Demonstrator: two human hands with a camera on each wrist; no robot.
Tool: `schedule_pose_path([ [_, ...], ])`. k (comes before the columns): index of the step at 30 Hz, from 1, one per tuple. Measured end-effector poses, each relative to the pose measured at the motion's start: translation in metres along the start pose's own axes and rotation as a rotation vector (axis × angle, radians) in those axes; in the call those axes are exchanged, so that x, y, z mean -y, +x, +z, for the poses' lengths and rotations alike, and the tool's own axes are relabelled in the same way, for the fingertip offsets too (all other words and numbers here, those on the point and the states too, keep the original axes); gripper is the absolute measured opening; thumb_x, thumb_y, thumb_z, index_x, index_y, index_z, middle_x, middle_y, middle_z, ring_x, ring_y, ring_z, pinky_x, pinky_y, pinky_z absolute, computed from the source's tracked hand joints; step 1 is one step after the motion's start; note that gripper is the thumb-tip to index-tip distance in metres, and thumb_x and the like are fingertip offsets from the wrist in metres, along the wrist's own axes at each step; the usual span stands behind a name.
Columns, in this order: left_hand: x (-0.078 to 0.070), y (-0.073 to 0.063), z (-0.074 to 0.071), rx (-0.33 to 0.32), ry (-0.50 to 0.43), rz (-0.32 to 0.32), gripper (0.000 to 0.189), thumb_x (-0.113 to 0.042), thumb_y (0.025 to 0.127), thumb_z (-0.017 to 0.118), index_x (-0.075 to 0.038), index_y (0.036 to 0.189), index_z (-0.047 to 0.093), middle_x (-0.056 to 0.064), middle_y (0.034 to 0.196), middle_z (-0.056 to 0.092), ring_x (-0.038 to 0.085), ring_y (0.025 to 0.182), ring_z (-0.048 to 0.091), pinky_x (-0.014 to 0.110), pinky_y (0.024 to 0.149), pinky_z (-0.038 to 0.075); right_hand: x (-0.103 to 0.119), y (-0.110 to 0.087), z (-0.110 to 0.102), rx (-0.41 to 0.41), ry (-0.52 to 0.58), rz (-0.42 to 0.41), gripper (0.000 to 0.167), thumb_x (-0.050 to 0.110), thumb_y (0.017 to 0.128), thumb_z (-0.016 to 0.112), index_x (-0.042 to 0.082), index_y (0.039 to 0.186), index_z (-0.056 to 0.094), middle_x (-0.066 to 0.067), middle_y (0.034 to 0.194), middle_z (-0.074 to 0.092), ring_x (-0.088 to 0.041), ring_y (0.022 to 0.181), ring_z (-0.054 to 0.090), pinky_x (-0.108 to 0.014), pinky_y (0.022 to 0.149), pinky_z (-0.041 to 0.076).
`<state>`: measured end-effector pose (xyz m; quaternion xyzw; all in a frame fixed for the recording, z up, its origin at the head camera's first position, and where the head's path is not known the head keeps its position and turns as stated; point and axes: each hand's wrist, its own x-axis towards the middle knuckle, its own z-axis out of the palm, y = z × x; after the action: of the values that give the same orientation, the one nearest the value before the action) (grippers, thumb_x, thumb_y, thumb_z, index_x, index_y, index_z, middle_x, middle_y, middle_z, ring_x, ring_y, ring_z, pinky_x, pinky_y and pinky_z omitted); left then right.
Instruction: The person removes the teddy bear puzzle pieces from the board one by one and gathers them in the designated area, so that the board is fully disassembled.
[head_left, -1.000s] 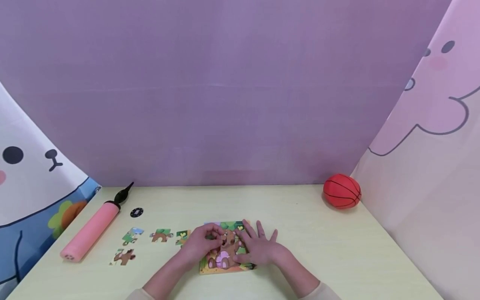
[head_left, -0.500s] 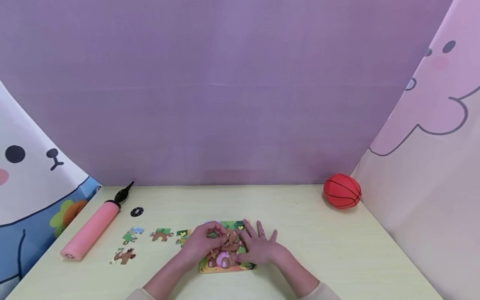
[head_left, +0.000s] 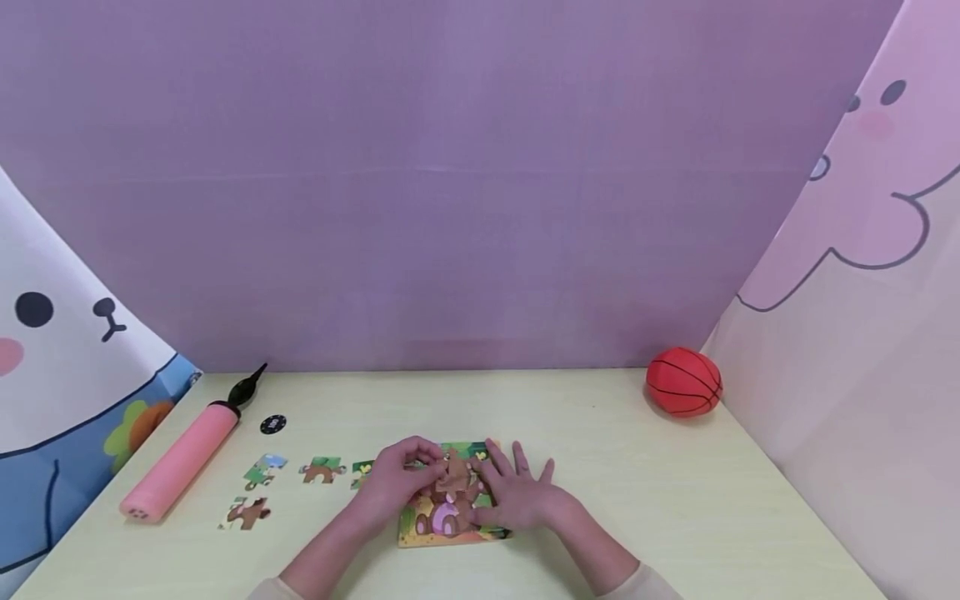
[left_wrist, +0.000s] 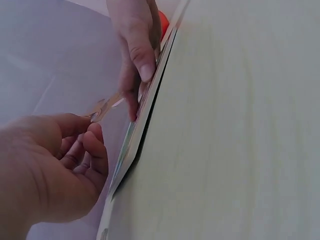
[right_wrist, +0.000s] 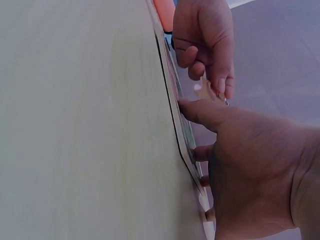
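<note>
A jigsaw puzzle board (head_left: 420, 537) with a brown bear picture lies near the table's front. My left hand (head_left: 390, 485) pinches a brown puzzle piece (head_left: 454, 473) between thumb and fingertips, over the upper part of the bear. In the left wrist view the piece (left_wrist: 106, 106) is tilted and raised off the board's face. My right hand (head_left: 521, 497), fingers spread, rests on the board's right side. The right wrist view shows its thumb (right_wrist: 200, 112) at the board's edge. Part of the picture is hidden by both hands.
Left of the board lie several loose puzzle pieces (head_left: 322, 470). A pink hand pump (head_left: 182, 462) with a black nozzle lies farther left, beside a black round chip (head_left: 273, 425). At the back right sits a red toy basketball (head_left: 684, 382). A purple curtain (head_left: 465, 208) hangs behind the table.
My left hand has risen slightly and shifted a little left, and the pinched puzzle piece has turned and tilted. My right hand has stayed on the board.
</note>
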<state>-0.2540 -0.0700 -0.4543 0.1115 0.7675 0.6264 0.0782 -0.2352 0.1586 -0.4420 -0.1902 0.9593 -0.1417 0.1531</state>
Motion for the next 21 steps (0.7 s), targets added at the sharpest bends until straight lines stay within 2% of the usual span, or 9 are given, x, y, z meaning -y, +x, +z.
schedule_pose_path([
  [6,-0.003,-0.001,-0.013,-0.047,0.014,-0.001,0.016,-0.013,0.093,0.073,-0.006,0.106,0.067,0.009,0.095,0.064,0.018,0.064,0.058,0.025,0.049,0.046,-0.002,-0.001,-0.003,0.02,0.01,-0.017,0.084,0.068,0.095,0.05,0.023,0.161,0.026,-0.01,0.169,0.004,-0.051,0.149,0.001,-0.086,0.099,0.003],
  [14,-0.004,-0.007,-0.031,-0.084,0.006,-0.031,0.018,-0.012,0.093,0.073,-0.004,0.108,0.067,0.009,0.095,0.065,0.02,0.067,0.06,0.026,0.051,0.047,-0.004,-0.003,-0.006,0.006,-0.015,-0.032,0.111,0.069,0.079,0.072,0.016,0.162,0.021,-0.008,0.169,0.007,-0.05,0.149,0.006,-0.085,0.1,0.009],
  [21,0.0,-0.018,-0.049,-0.102,0.012,-0.068,0.022,-0.015,0.095,0.072,-0.003,0.111,0.065,0.009,0.096,0.064,0.02,0.068,0.058,0.027,0.052,0.047,-0.005,-0.003,-0.005,-0.009,0.006,-0.009,0.117,0.068,0.074,0.077,0.013,0.162,0.022,-0.012,0.169,0.006,-0.049,0.15,0.005,-0.084,0.102,0.007],
])
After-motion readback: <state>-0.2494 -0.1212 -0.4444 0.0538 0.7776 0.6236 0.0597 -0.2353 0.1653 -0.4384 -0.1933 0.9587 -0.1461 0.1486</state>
